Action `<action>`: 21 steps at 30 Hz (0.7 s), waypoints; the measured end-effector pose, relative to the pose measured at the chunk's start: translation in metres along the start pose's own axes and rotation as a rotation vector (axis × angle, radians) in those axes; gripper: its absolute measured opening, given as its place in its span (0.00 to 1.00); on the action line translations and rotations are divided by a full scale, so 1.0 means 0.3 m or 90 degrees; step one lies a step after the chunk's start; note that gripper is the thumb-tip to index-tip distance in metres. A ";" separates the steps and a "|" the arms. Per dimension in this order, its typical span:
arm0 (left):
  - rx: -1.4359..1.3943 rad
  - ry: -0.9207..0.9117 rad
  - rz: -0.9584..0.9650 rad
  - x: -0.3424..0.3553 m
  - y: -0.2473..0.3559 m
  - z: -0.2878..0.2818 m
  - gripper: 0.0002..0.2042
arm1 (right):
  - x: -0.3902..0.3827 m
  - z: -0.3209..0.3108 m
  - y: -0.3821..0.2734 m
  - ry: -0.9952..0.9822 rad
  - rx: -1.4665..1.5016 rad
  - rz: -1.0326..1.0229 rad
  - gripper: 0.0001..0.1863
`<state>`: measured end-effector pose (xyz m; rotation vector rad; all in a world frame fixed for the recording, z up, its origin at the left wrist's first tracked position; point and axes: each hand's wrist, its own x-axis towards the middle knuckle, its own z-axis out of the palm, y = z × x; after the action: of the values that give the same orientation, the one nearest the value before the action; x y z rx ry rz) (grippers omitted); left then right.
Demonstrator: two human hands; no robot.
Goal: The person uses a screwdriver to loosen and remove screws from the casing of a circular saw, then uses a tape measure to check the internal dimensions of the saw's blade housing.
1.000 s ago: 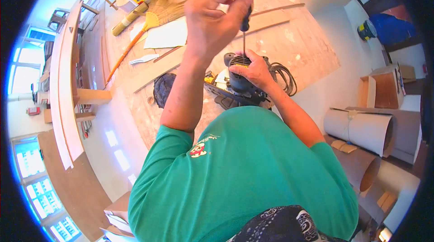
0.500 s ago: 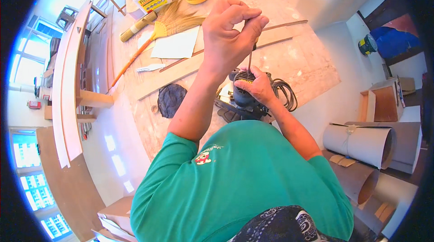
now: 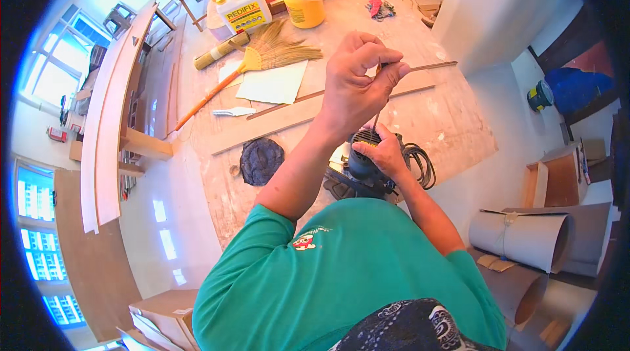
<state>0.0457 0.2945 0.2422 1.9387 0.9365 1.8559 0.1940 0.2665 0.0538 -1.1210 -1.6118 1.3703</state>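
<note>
Near the centre of the frame, the left hand [image 3: 359, 82] is pinching the upper end of a screwdriver [image 3: 376, 123] between thumb and fingers. Its thin shaft is pointing down to the top of a black power tool [image 3: 365, 166], where the exact place of the tip is not clear. The right hand [image 3: 386, 156] is gripping this tool, just right of centre. A cable [image 3: 420, 166] is lying in loops on its right. Toward the upper left, a broom [image 3: 254, 61] is lying across white paper [image 3: 275, 85].
</note>
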 end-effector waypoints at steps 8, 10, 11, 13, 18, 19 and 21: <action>-0.025 -0.045 -0.025 -0.008 -0.008 -0.010 0.10 | -0.092 -0.133 -0.321 0.210 -0.004 -0.230 0.27; -0.018 -0.039 -0.018 -0.011 -0.016 -0.016 0.10 | -0.151 -0.180 -0.517 0.073 0.146 -0.363 0.20; -0.017 -0.035 -0.031 -0.020 -0.013 -0.021 0.10 | -0.200 -0.175 -0.646 -0.058 0.271 -0.351 0.18; -0.033 -0.035 -0.047 -0.013 -0.007 -0.008 0.10 | -0.245 -0.137 -0.784 -0.271 0.405 -0.394 0.19; 0.003 -0.053 -0.015 -0.015 0.001 0.014 0.11 | -0.234 -0.055 -0.858 -0.615 0.572 -0.497 0.20; 0.006 -0.052 -0.012 -0.017 0.003 0.005 0.10 | -0.226 -0.044 -0.857 -0.680 0.612 -0.515 0.18; 0.006 -0.052 -0.008 -0.016 0.009 -0.007 0.10 | -0.246 -0.054 -0.875 -0.705 0.617 -0.451 0.13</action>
<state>0.0446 0.2889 0.2406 1.9943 0.9311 1.7541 0.1937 0.1894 0.3160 0.8525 -1.3736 1.9568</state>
